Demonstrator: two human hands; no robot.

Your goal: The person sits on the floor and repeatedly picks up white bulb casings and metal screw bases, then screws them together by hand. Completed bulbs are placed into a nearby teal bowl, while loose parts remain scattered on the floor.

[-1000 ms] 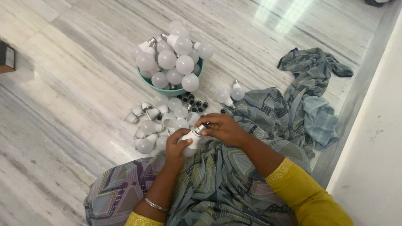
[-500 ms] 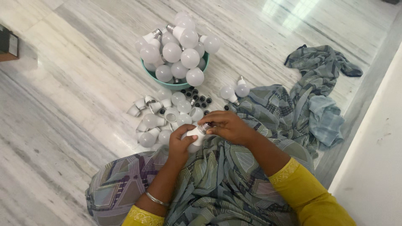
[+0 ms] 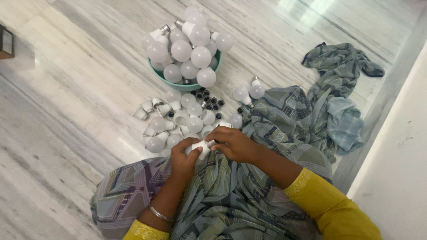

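Head view: the person sits on a pale marble floor [image 3: 66,111], lap covered by patterned grey-blue cloth [image 3: 231,195]. Both hands meet just above the lap. The left hand [image 3: 184,155] has its grip closed around the white body of a bulb [image 3: 199,146], fingers wrapped from below and the left. The right hand [image 3: 235,144] has its grip closed at the bulb's metal base end [image 3: 210,143], fingertips pinched on it; whatever lies under the fingertips is hidden. The bulb lies roughly level between the two hands, base pointing toward the right hand.

Just beyond the hands, loose white bulb parts [image 3: 178,120] lie scattered on the floor, with small black caps [image 3: 211,102] among them. Farther off stands a teal bowl [image 3: 184,82] heaped with white bulbs [image 3: 191,49]. Two more bulbs [image 3: 249,92] rest beside the cloth's edge.
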